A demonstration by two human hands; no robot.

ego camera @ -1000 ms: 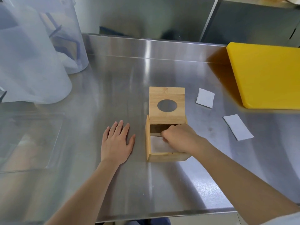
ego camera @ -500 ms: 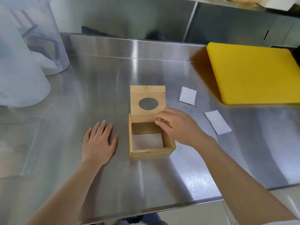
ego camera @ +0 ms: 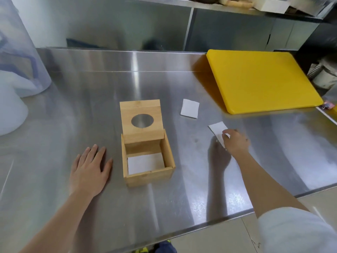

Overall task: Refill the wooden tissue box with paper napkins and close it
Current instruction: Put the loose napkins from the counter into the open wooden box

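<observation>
The wooden tissue box [ego camera: 168, 157] stands open in the middle of the steel table [ego camera: 109, 84], its lid [ego camera: 141, 108] with an oval hole tilted back. A white napkin [ego camera: 145, 162] lies flat inside. My left hand [ego camera: 90, 170] rests flat on the table left of the box, fingers spread. My right hand [ego camera: 236, 142] is to the right of the box, fingers pinching the near end of a loose white napkin [ego camera: 217, 128] on the table. A second loose napkin [ego camera: 189, 108] lies further back, right of the lid.
A yellow cutting board [ego camera: 259, 79] lies at the back right. Translucent plastic containers [ego camera: 20, 57] stand at the far left. The table's front edge [ego camera: 209, 221] runs diagonally near my right forearm. A steel wall with a shelf rises behind.
My right hand left the box, where it had pressed a napkin down, and moved right onto the nearer loose napkin. My left hand stayed flat. The view shifted rightward.
</observation>
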